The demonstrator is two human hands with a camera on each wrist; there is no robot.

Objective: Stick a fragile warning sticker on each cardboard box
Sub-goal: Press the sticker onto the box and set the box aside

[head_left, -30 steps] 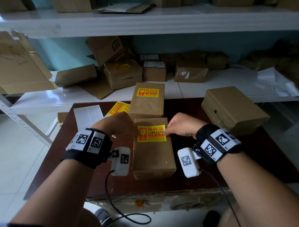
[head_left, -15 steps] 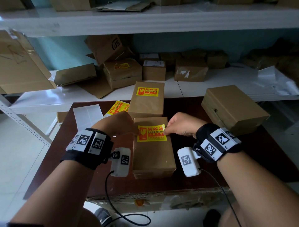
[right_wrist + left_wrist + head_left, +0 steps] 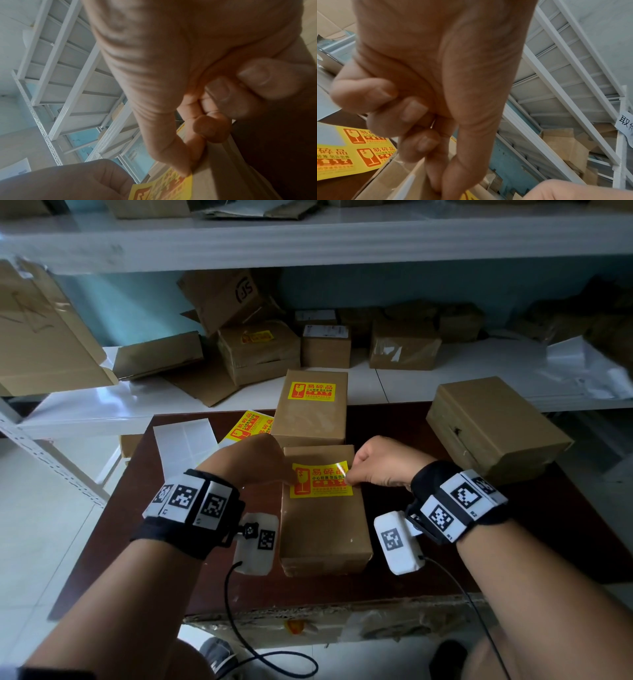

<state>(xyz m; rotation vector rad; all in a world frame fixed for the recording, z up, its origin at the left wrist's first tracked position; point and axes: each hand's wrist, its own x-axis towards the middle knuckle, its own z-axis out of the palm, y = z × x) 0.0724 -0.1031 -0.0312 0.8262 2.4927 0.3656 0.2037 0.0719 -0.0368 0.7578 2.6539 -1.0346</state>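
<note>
A yellow fragile sticker (image 3: 320, 481) lies across the top of the near cardboard box (image 3: 323, 529) on the brown table (image 3: 428, 583). My left hand (image 3: 289, 479) covers its left edge, thumb down at the box top (image 3: 399, 180), the other fingers curled. My right hand (image 3: 349, 479) pinches the right edge between thumb and forefinger (image 3: 187, 171); the sticker's (image 3: 163, 189) upper right corner stands slightly off the box. Behind it a second box (image 3: 310, 422) bears its own sticker (image 3: 311, 391). A third, plain box (image 3: 493, 426) sits at the right.
A yellow sticker sheet (image 3: 251, 424) and white backing paper (image 3: 185, 440) lie on the table's far left. White shelving (image 3: 445, 385) behind holds several more cardboard boxes and loose paper. Cables hang from both wrist cameras over the table's front edge.
Almost nothing has moved. Both hands stay at the sticker's two ends on the near box; the sticker's upper right corner now catches the light a little more.
</note>
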